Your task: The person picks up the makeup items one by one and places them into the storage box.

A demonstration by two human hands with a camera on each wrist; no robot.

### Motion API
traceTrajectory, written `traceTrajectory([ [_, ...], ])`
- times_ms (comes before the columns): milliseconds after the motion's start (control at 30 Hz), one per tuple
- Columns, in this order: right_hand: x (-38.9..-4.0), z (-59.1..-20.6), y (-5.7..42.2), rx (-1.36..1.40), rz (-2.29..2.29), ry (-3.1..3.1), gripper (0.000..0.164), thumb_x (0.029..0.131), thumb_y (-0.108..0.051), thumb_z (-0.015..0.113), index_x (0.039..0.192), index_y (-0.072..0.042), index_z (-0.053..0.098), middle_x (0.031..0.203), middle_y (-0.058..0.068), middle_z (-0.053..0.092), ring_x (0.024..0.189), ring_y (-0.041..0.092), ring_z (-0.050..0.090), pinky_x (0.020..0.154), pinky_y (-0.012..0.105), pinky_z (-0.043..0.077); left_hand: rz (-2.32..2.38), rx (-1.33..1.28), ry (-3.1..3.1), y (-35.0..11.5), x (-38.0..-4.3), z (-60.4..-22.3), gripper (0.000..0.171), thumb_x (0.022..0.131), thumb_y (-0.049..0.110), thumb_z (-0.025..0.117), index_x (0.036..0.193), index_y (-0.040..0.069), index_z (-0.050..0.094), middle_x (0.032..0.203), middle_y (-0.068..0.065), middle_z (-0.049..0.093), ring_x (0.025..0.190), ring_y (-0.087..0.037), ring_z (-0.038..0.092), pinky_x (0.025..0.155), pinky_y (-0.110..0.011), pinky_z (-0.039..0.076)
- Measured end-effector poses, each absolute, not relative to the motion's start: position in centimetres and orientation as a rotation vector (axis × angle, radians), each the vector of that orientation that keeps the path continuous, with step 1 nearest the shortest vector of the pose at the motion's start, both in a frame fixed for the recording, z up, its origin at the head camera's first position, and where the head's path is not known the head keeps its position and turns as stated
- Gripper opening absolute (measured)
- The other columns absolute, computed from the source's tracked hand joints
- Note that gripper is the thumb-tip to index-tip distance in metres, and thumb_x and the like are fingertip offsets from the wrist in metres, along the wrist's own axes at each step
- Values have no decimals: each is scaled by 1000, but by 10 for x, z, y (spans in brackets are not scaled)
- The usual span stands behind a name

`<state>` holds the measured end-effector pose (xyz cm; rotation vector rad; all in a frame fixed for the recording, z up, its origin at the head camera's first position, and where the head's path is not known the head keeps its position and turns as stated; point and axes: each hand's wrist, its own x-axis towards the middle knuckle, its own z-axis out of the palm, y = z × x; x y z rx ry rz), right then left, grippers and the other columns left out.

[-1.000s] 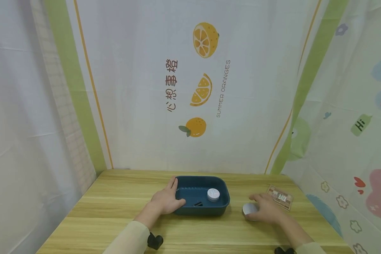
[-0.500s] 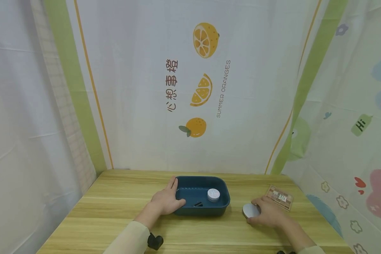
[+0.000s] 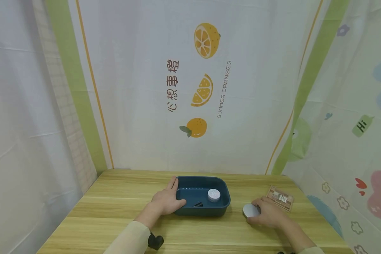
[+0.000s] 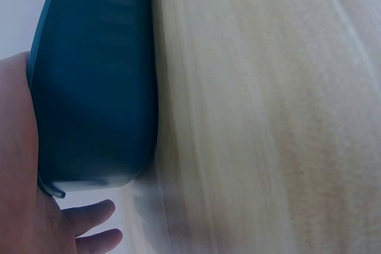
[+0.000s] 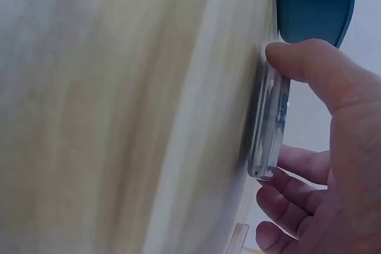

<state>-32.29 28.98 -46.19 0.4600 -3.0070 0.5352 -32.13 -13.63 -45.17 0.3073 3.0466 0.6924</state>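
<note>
A dark blue rectangular plastic bin (image 3: 222, 208) stands mid-table. My left hand (image 3: 165, 200) rests over its left end, with straight fingers along the side and the thumb over the front rim. Inside the bin are a small round white-lidded tin (image 3: 214, 194) and a small black object (image 3: 198, 204), too small to make out. Right of the bin, my right hand (image 3: 268, 212) pinches a round flat case (image 3: 251, 210), silvery on top, between thumb and fingers. In the right wrist view, the case (image 5: 271, 123) shows a clear side and sits at the tabletop.
A brown checked flat palette (image 3: 280, 198) marked "BACK" lies behind my right hand on the wooden table (image 3: 114, 211). White printed curtains (image 3: 146, 141) hang at the back and both sides. Black wrist mounts (image 3: 155, 241) show near the sleeves.
My right hand has shifted slightly, and its thumb has moved off the case's top to its near edge. The case, bin and left hand have barely moved.
</note>
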Motion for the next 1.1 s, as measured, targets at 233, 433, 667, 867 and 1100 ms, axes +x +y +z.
traceTrajectory([
  [233,-324,-462,287,441,517,-2996,71,78,-52,93,126,-3,75,126,13,70,104,22,60,77,36,53,709,356,3054,-140,-326,-460,101,97,52,62,176,4,20,186,-12,14,50,-22,43,50,-36,28],
  [433,-325,-462,284,416,520,-2986,70,79,-54,92,125,-3,74,121,9,69,102,20,59,77,38,52,703,321,3051,-137,-323,-455,101,95,50,62,176,4,22,186,-10,15,50,-23,43,51,-34,27],
  [667,-327,-463,280,392,533,-2970,73,79,-55,90,128,-4,73,122,9,68,97,17,57,74,35,50,670,318,3061,-136,-322,-453,101,95,52,61,176,5,22,186,-10,15,51,-22,46,51,-34,27],
  [867,-329,-459,273,393,534,-2935,70,79,-54,90,125,-4,73,116,8,67,95,17,57,74,36,51,677,317,3065,-136,-323,-455,101,94,51,61,176,5,22,186,-11,16,53,-23,49,51,-35,28],
  [1100,-331,-455,266,409,552,-2899,68,79,-54,90,123,-5,74,111,6,67,95,17,58,77,38,52,685,316,3055,-136,-321,-453,101,95,50,62,176,5,22,186,-10,15,52,-23,48,51,-35,28],
])
